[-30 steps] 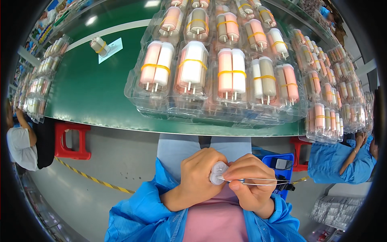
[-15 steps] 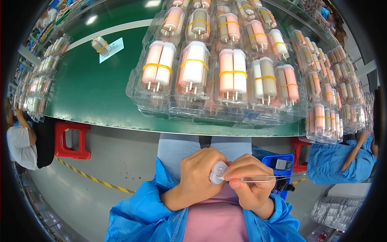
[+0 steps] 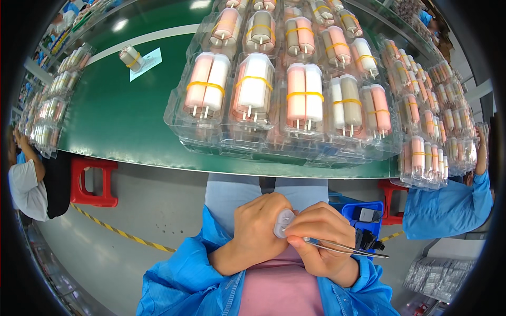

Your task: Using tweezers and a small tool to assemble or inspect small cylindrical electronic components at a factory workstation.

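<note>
The left hand is curled tight around a pale, translucent, rounded plastic piece, held low in front of the person's lap, off the table, with its lobed end face turned toward the right hand. Thumb and fingers of the right hand are pinched together just beside that face; whether they touch it, or grip something tiny between them, I cannot tell. Long, slim, silvery metal tweezers also lie within the right hand, their shafts slanting out to the right and down, away from the piece; the end among the fingers is partly hidden.

The step in hand looks like fine fingertip work at the end of the piece, with the tweezers tucked aside. As I judge it, the next move calls for a steady left hold, the face kept tilted into view, and, if the tweezers are wanted, a turn of them toward the face without losing the pinch.

Ahead, on the green, smooth-topped table, stand clear, moulded plastic trays of pink, white and grey cylinders, bundled with yellow bands. 1 banded grey-and-white bundle sits apart, just beside a pale blue paper card.
</note>
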`<action>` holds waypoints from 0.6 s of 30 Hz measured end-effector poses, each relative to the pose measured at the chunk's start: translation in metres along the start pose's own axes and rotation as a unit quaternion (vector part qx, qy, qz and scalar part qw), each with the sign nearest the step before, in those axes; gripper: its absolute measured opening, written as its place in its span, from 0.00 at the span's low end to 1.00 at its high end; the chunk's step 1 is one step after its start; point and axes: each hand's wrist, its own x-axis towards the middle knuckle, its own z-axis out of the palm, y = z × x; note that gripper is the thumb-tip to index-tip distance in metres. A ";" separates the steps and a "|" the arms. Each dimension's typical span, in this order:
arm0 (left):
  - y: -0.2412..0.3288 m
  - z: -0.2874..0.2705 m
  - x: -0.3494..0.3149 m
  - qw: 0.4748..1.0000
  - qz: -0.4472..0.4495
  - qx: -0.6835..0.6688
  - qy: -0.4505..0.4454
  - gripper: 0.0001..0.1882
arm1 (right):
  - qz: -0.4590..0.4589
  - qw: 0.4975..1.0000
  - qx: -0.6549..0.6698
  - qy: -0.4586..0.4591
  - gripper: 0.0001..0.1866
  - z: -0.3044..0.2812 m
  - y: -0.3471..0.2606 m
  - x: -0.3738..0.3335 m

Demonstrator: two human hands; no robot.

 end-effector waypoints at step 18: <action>0.012 -0.005 0.006 0.998 -0.034 -0.036 -0.024 0.11 | 0.081 0.987 0.133 0.047 0.11 -0.017 0.011 -0.007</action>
